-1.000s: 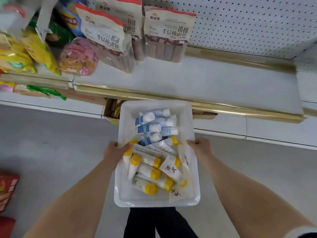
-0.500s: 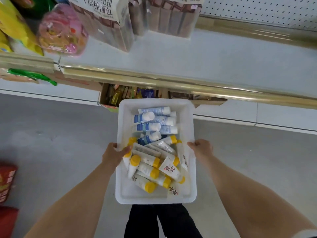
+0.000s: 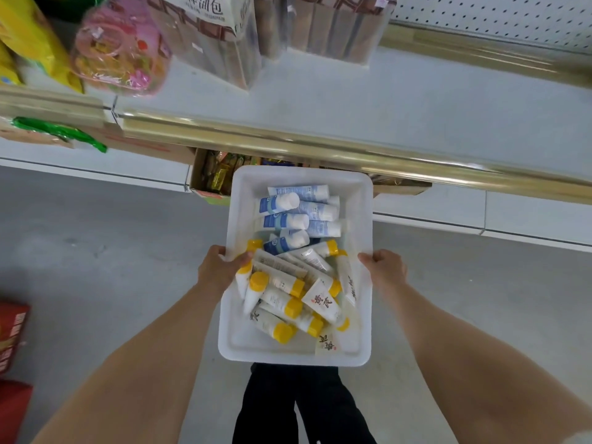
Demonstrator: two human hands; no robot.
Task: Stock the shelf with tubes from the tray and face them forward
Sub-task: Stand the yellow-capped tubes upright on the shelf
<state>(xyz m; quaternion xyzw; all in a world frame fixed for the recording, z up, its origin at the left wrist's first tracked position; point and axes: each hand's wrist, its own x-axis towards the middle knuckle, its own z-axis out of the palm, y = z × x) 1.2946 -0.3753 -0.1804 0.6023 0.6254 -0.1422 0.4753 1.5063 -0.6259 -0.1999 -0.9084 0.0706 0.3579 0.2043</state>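
Observation:
I hold a white plastic tray [image 3: 362, 331] level in front of me, below the shelf edge. My left hand [image 3: 221, 270] grips its left rim and my right hand [image 3: 386, 269] grips its right rim. Several blue-and-white tubes with white caps [image 3: 290, 221] lie in the tray's far half. Several white tubes with yellow caps [image 3: 282, 302] are piled loosely in the near half. The white shelf [image 3: 368, 104] with a gold front rail [image 3: 320, 149] is just beyond the tray; its right part is bare.
Brown snack packs with white headers [image 3: 224, 43] stand at the shelf's back left, beside a pink round pack [image 3: 118, 56] and yellow bags [image 3: 35, 43]. A carton of snacks [image 3: 217, 174] sits on the lower shelf. Red boxes [image 3: 12, 341] stand on the grey floor at left.
The shelf has slid up and closer in view. The tray stays held in both hands and now sits nearer the gold rail. The tubes have barely shifted.

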